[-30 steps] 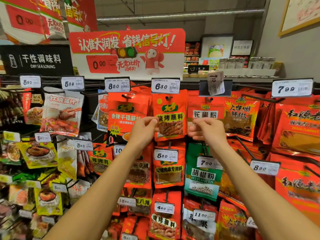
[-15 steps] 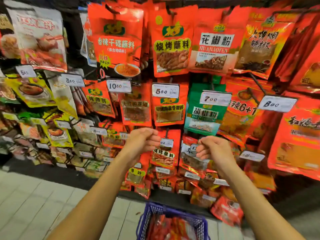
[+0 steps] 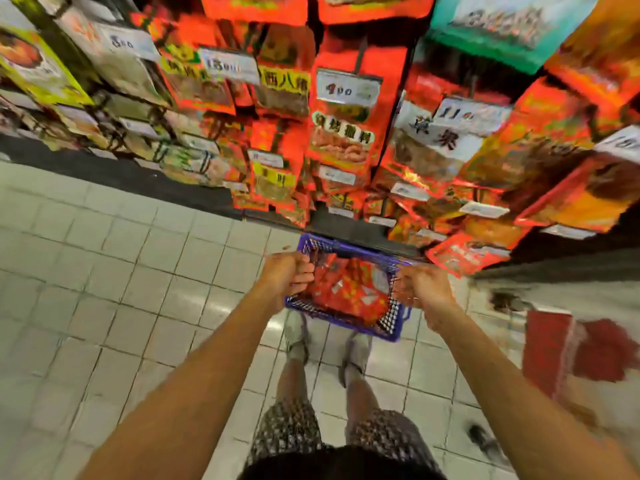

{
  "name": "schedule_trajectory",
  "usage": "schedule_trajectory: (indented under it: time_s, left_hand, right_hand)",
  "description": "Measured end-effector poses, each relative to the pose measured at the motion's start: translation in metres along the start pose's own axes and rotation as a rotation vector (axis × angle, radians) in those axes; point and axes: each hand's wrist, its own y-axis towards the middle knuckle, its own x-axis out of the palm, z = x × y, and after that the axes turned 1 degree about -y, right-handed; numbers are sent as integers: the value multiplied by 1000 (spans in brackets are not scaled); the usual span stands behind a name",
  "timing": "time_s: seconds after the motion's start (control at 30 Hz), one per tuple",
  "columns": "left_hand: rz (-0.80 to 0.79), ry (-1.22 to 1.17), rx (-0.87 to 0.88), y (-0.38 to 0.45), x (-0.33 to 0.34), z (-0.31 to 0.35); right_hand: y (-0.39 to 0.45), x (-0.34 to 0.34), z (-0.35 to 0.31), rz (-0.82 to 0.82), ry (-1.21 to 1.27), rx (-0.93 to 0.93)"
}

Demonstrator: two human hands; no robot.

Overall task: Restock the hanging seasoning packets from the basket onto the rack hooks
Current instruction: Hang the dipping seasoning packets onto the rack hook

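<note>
A blue mesh basket (image 3: pixel 349 250) stands on the tiled floor in front of my feet, filled with red seasoning packets (image 3: pixel 349 294). My left hand (image 3: pixel 285 277) hovers over its left rim with the fingers curled in. Over the right rim is my right hand (image 3: pixel 424 292), also curled. Neither hand plainly holds anything; the frame is blurred. Above the basket hangs the rack of red seasoning packets (image 3: pixel 343 136) with white price tags (image 3: pixel 346 86) on the hook ends.
Lower rows of packets (image 3: pixel 277 181) hang close to the floor just behind the basket. A red object (image 3: pixel 550 351) lies on the floor to the right. My shoes (image 3: pixel 298 336) stand right behind the basket. Pale floor tiles (image 3: pixel 104 271) spread to the left.
My view has swung down from the upper hooks to the floor. Both hands have dropped from the hanging packets to just over the basket, fingers still curled.
</note>
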Motion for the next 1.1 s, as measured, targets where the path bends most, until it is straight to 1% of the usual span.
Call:
schedule_trajectory:
  time_s: [0.07,0.1,0.2,0.3,0.4,0.47,0.53,0.6,0.67,0.7,0.73,0.83,0.97,1.03,1.1]
  left_hand:
    - [121,54,-25,17,-5,-23]
    - [150,79,-39,26,-8,-36]
    - [172,149,-118,58,-18,-79]
    - [227,258,-177,98,-27,-125]
    - [189,424,-221,142,-31,-165]
    - [149,469,-217,175,-31,-185]
    - [149,464,-205,209,-32,-203]
    - [152,456,-201,245,-32,-221]
    - [128,475,-214,279,-33,-237]
    - [109,489,-217,297,-34,-246]
    - [102,500,-214,314,-34,-254]
    - [141,484,-187,361,-36,-277]
    - [134,400,-137,409,-29,-298]
    - [134,373,-134,427,-24,-303]
    - [124,394,-131,438,-21,-307]
  right_hand:
    - [20,9,25,-13,-15,106]
    - [30,14,38,-9,-39,140]
    - [59,30,78,4,-77,209]
    - [94,48,121,1,-137,287]
    - [135,63,164,-58,-210,388]
    - [165,67,190,-102,-289,446]
    - [194,71,211,-164,-358,480]
    - [228,77,230,-204,-536,396]
    - [268,85,252,-184,-813,185]
    - [287,91,261,-164,-912,80]
    - [306,98,266,-143,-954,25]
    - [367,113,282,-85,-1118,-52]
    - [434,130,298,69,-1104,-156]
    - [461,137,305,64,-1153,-175]
    - [480,146,309,35,-1179,-161]
